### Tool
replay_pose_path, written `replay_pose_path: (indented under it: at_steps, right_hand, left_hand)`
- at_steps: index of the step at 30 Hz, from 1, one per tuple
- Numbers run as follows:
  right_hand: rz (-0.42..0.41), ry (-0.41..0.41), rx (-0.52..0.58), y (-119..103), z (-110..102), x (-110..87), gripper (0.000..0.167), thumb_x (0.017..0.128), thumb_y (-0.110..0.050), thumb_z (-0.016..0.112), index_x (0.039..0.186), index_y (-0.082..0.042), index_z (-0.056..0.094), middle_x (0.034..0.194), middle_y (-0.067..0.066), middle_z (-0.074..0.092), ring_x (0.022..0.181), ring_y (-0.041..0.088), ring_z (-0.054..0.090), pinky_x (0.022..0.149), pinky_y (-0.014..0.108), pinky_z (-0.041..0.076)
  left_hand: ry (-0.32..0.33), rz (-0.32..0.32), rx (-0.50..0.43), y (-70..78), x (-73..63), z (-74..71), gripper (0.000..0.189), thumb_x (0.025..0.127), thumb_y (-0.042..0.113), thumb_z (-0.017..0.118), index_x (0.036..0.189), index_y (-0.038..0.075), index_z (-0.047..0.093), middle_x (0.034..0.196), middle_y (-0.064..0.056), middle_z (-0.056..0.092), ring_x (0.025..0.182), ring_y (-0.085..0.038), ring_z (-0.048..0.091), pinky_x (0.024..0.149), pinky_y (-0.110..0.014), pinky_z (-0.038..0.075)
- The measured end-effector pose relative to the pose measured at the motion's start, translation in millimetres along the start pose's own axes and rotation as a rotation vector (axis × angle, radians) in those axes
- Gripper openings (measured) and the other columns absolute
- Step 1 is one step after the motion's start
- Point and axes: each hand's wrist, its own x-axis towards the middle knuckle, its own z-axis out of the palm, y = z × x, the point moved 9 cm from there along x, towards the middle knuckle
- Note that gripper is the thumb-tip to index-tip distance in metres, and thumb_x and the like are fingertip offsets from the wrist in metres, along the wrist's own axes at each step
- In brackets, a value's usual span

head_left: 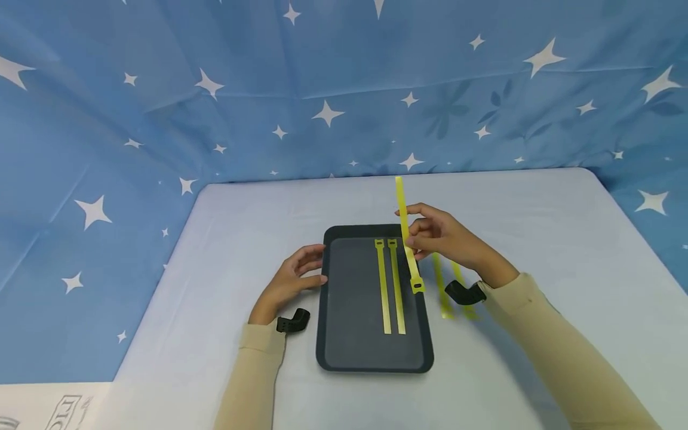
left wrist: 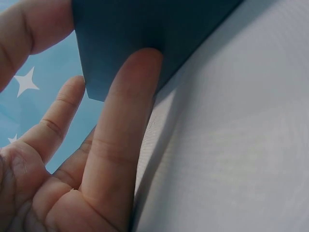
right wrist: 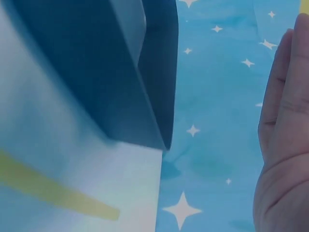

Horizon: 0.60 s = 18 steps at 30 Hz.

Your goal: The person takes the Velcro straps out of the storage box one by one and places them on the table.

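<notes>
A yellow cable strap (head_left: 404, 218) with a slotted head is pinched between the thumb and fingers of my right hand (head_left: 445, 239). It tilts over the right side of a dark grey tray (head_left: 352, 298), its slotted end lowest. Inside the tray, two similar straps lie side by side, one left (head_left: 384, 289) and one right (head_left: 398, 292), slotted ends away from me. My left hand (head_left: 290, 280) touches the tray's left side; the left wrist view shows its fairly straight thumb (left wrist: 123, 111) against the tray wall (left wrist: 120, 34). In the right wrist view, the held strap is mostly out of frame.
Two more yellow straps, one nearer the tray (head_left: 441, 286) and one under the right wrist (head_left: 457, 273), lie on the white table (head_left: 242, 227). Behind the table hangs a blue cloth (head_left: 242, 60) with white stars. Each wrist wears a black device (head_left: 293, 321).
</notes>
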Motion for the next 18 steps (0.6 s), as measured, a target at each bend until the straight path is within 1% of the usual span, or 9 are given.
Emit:
replay_pose_path:
  at_steps: [3, 10, 18]
  right_hand:
    - [0.01, 0.015, -0.003, 3.0, -5.0, -6.3, 0.054, 0.106, 0.003, 0.063, 0.156, 0.003, 0.043, 0.1, 0.007, 0.071, 0.08, 0.022, 0.069, 0.077, 0.041, 0.066]
    - [0.024, 0.06, -0.023, 5.6, -18.8, -22.5, 0.055, 0.107, 0.001, 0.064, 0.158, 0.0, 0.044, 0.104, 0.011, 0.072, 0.082, 0.022, 0.069, 0.078, 0.039, 0.065]
    - [0.098, 0.12, -0.054, 13.1, -38.8, -46.4, 0.064, 0.107, 0.001, 0.062, 0.164, 0.004, 0.033, 0.105, 0.005, 0.073, 0.086, 0.02, 0.07, 0.08, 0.036, 0.065]
  left_hand:
    - [-0.007, -0.002, -0.016, -0.5, -1.8, 0.3, 0.074, 0.096, 0.002, 0.076, 0.162, -0.002, 0.042, 0.164, -0.026, 0.043, 0.147, -0.045, 0.047, 0.097, -0.029, 0.057]
    - [-0.002, 0.001, -0.02, 0.9, -3.2, 0.9, 0.073, 0.096, 0.0, 0.076, 0.161, -0.003, 0.042, 0.164, -0.028, 0.044, 0.147, -0.046, 0.047, 0.097, -0.029, 0.058]
    - [-0.006, 0.002, -0.005, 0.4, -2.3, 2.1, 0.073, 0.096, -0.001, 0.074, 0.162, -0.002, 0.042, 0.163, -0.028, 0.043, 0.147, -0.046, 0.046, 0.097, -0.028, 0.057]
